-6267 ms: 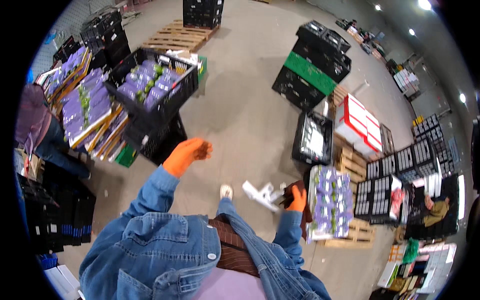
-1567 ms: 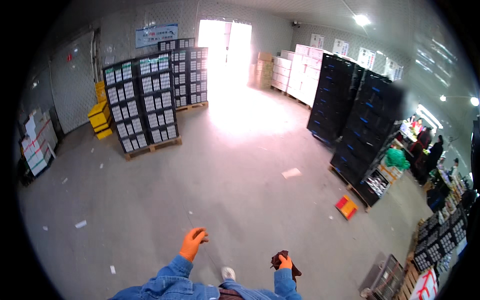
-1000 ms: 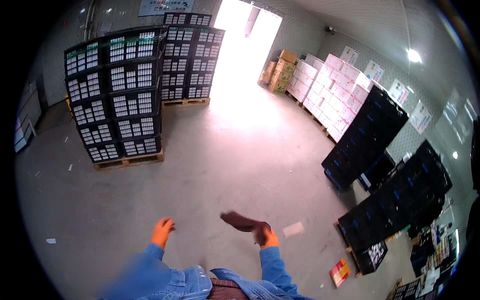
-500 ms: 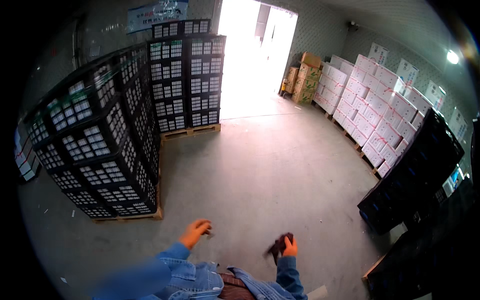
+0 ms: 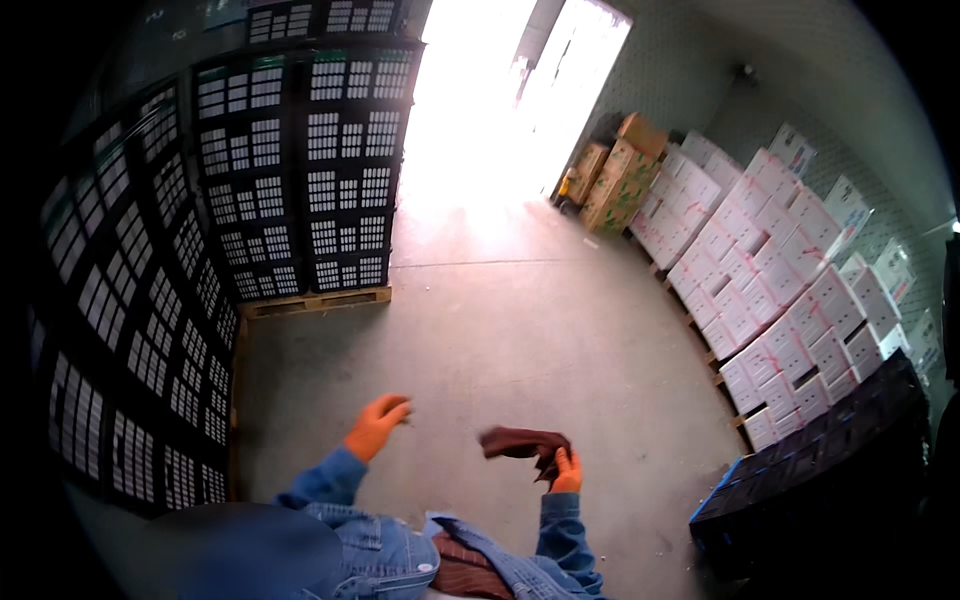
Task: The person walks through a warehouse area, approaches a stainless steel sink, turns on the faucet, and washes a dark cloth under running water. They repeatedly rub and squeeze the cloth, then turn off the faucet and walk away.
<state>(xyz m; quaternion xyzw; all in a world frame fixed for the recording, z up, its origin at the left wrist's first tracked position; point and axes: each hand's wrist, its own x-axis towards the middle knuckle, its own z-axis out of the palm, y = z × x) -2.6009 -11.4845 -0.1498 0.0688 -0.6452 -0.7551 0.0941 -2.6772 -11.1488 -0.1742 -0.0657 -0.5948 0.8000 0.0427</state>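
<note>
My right hand (image 5: 566,472), in an orange glove, grips one end of a dark reddish-brown cloth (image 5: 520,442). The cloth stretches out to the left from my fingers, with a loose fold hanging beneath them. My left hand (image 5: 374,426), gloved in orange too, is raised over the floor with its fingers loosely bent and apart. It does not touch the cloth, and I make out nothing held in it. Both forearms are in blue denim sleeves.
Tall stacks of black slotted crates (image 5: 350,165) stand on wooden pallets (image 5: 320,302) at the left. A bright doorway (image 5: 480,110) opens ahead. Brown cartons (image 5: 618,190), stacked white boxes (image 5: 775,265) and black crates (image 5: 800,455) line the right side.
The view has come closer to the crate stacks and doorway. The cloth, bunched at my right hand before, now extends leftward. My left hand stays raised and apart from it.
</note>
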